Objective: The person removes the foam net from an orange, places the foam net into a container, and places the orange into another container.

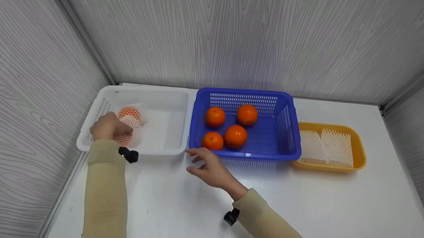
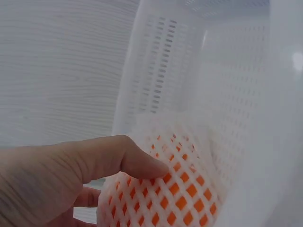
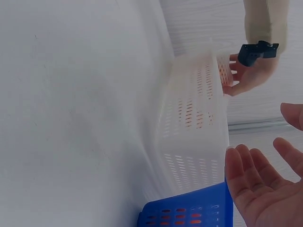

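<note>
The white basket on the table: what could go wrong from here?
The left hand could bump the netted orange it holds against another netted orange in the white basket. If its grip loosens, the held orange might roll. The right hand, close to the near rim of the blue basket, might nudge it.

"How many containers are seen?"

"Three are counted: one white basket (image 1: pixel 165 126) at left, one blue basket (image 1: pixel 268 134) at centre, and one yellow tray (image 1: pixel 360 158) at right of the head view."

"And fruit?"

"Four bare oranges (image 1: pixel 235 136) are counted at centre; at left, two netted oranges (image 1: pixel 129 112) can be made out, one partly covered."

"Are foam nets (image 1: pixel 337 148) counted too?"

"Two flat ones are seen at right; whether more are stacked beneath cannot be told."

"And hands?"

"Two are shown: one left hand (image 1: pixel 107 126), one right hand (image 1: pixel 211 169), with two black wrist devices (image 1: pixel 129 155)."
</note>
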`<state>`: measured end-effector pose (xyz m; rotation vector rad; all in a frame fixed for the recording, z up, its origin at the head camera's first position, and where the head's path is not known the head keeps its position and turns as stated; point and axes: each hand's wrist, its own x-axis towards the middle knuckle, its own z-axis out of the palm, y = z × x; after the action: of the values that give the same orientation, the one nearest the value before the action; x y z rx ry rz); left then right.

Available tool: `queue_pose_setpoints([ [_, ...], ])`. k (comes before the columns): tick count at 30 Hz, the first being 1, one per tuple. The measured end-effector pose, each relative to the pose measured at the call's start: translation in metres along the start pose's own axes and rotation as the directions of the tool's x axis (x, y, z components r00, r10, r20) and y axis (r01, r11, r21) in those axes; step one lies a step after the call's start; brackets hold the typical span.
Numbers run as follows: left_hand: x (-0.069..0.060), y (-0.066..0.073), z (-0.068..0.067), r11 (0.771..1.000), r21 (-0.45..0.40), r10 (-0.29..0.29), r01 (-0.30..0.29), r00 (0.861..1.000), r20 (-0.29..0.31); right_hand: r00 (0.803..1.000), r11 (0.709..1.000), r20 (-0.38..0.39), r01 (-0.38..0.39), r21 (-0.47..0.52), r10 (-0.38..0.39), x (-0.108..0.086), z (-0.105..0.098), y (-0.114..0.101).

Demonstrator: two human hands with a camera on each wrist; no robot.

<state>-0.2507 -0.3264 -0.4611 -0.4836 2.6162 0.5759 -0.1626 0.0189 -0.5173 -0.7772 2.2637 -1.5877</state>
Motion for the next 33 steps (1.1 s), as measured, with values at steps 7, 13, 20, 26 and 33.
queue_pose_setpoints([
  [7, -0.019, 0.022, -0.010, 1.000, 0.014, 0.015, -0.014, 0.998, -0.062, 1.000, 0.999, -0.026, 0.014, 0.036, -0.013, -0.004, -0.009, 0.006],
  [13, -0.041, 0.040, -0.009, 0.996, -0.024, 0.084, -0.089, 0.981, -0.176, 0.998, 0.999, -0.055, 0.010, 0.049, -0.007, -0.008, -0.017, 0.006],
  [20, -0.059, 0.063, 0.008, 0.975, -0.034, 0.198, -0.218, 0.933, -0.302, 0.996, 0.997, -0.086, 0.011, 0.080, -0.004, -0.011, -0.027, 0.006],
  [26, -0.068, 0.082, 0.033, 0.928, -0.038, 0.326, -0.370, 0.859, -0.394, 0.995, 0.994, -0.101, 0.015, 0.105, -0.005, -0.014, -0.034, 0.007],
  [33, -0.077, 0.099, 0.060, 0.825, -0.093, 0.451, -0.557, 0.749, -0.484, 0.991, 0.991, -0.135, 0.001, 0.132, 0.017, -0.012, -0.039, 0.011],
])
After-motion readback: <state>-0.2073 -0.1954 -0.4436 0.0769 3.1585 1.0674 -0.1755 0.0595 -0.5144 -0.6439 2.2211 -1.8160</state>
